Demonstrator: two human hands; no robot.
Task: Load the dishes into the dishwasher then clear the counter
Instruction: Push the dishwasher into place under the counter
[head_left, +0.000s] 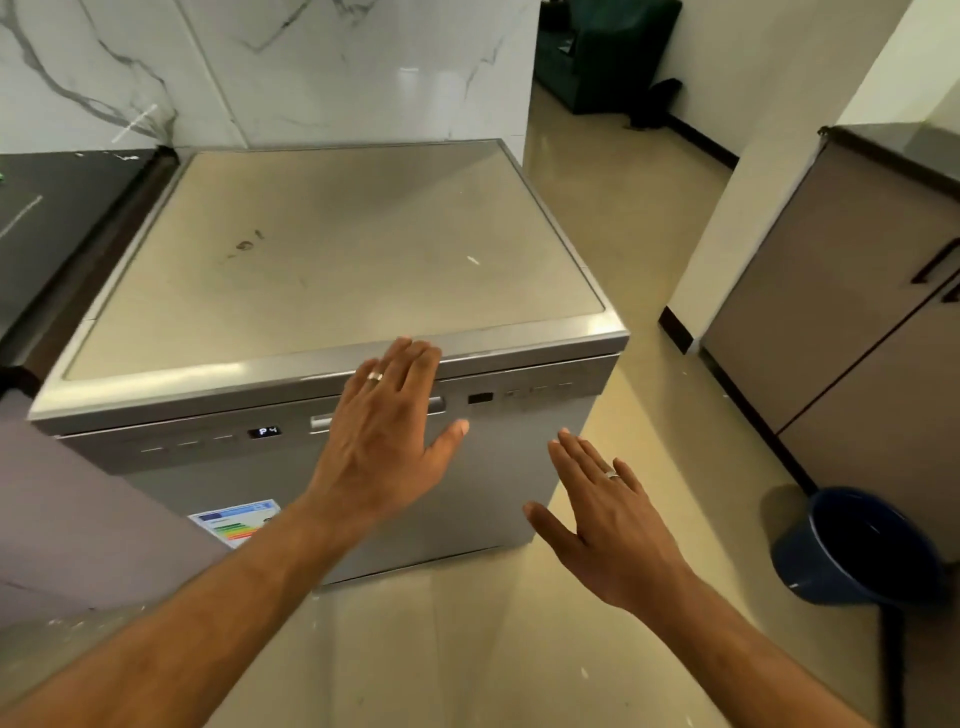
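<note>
Kitchen: marble wall (322, 62), tiled floor (613, 218), dark table (62, 218) at left. Silver dishwasher (332, 249) in middle, door closed, display (264, 432) reads P4. Blue bucket (852, 545) on floor at right. Left hand (389, 431) flat, fingers straight, over door handle (436, 404). Right hand (608, 509) spread, holding nothing, before door's right side. Ring (375, 376) on left hand.

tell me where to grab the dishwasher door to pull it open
Take the recessed handle at the top centre of the dishwasher door, between the two control strips. Come from the front, fingers hooked up into the slot, then pull outward and down. The left hand already covers most of it; the right hand hangs free.
</note>
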